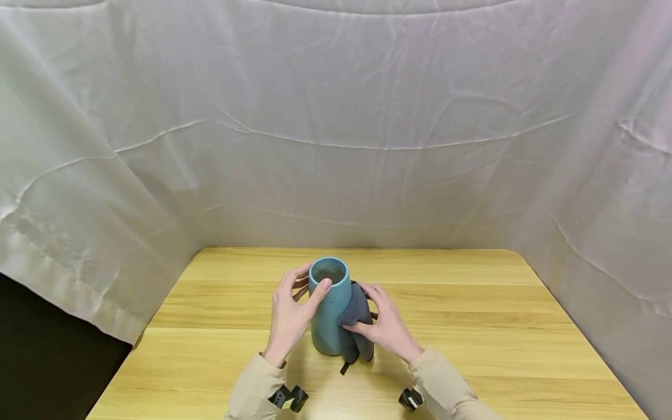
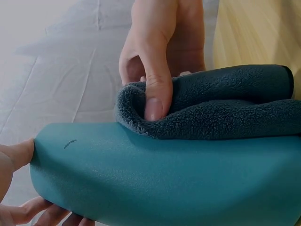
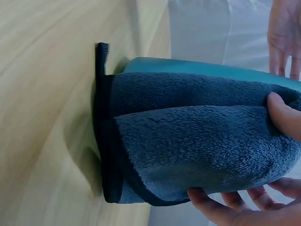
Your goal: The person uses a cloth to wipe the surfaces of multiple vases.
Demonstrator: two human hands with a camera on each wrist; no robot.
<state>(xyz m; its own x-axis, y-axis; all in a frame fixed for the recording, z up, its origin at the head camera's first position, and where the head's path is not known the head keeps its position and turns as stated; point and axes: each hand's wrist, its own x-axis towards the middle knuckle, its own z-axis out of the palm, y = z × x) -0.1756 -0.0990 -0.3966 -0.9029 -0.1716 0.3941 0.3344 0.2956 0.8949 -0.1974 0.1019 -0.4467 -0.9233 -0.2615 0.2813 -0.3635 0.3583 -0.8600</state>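
Your left hand grips the tall, round, matt teal-blue vessel with an open top near its rim, thumb on the near side and fingers spread round the far left side; the vessel stands upright on the pale yellow wood-grain table, a small dark mark just below its rim; your right hand pinches the folded, dark blue-grey plush cloth with black edging against the vessel's right side, thumb pressed into the near fold and fingers curled behind, somewhat apart from one another; the cloth hangs down along the vessel in folds, and its short black strap sticks out beside the vessel's foot; you wear beige sleeves, with a black device at your left wrist and another at your right, both nearer to you than the vessel; pale grey, creased fabric hangs behind the vessel and to both sides.
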